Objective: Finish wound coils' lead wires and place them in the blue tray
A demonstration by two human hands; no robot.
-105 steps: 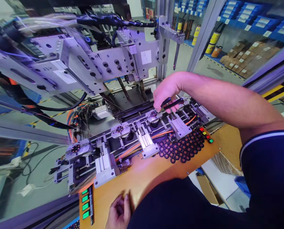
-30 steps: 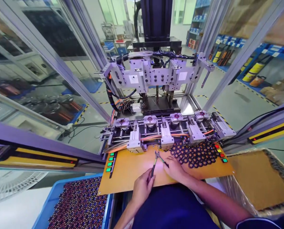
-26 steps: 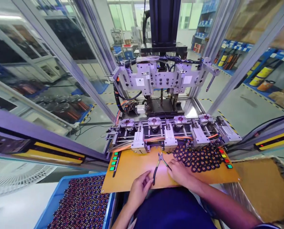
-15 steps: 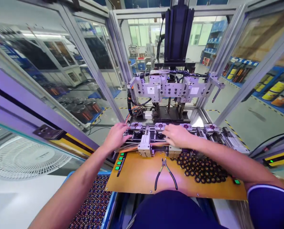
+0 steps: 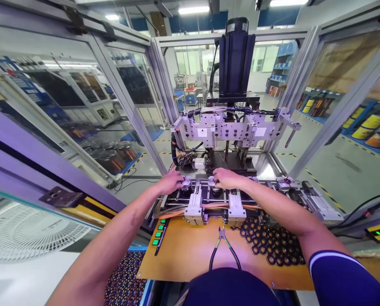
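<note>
My left hand [image 5: 170,182] reaches to the leftmost clamp fixture [image 5: 186,182], its fingers bent together at the fixture's edge. My right hand [image 5: 225,178] is over the second fixture [image 5: 212,182], with thumb and fingers closed at its top. Whatever either hand pinches is too small or hidden to make out. Another fixture [image 5: 285,182], holding a small dark ring-shaped part, stands at the right end of the row. My right forearm crosses in front of the fixture between. On the brown board [image 5: 190,250] nearest me lie cutting pliers [image 5: 222,234] with black handles, jaws pointing away.
Many black ring-shaped parts [image 5: 269,242] cover the board's right side. A dark pen-like stick [image 5: 160,240] lies beside green buttons [image 5: 158,234]. The press head [image 5: 228,129] hangs behind the fixtures. A blue crate [image 5: 147,293] of small parts and a white fan [image 5: 43,231] are at left.
My left hand has moved right onto the first fixture. My right hand has closed in over the second fixture. The camera has tilted up, so the scene sits lower.
</note>
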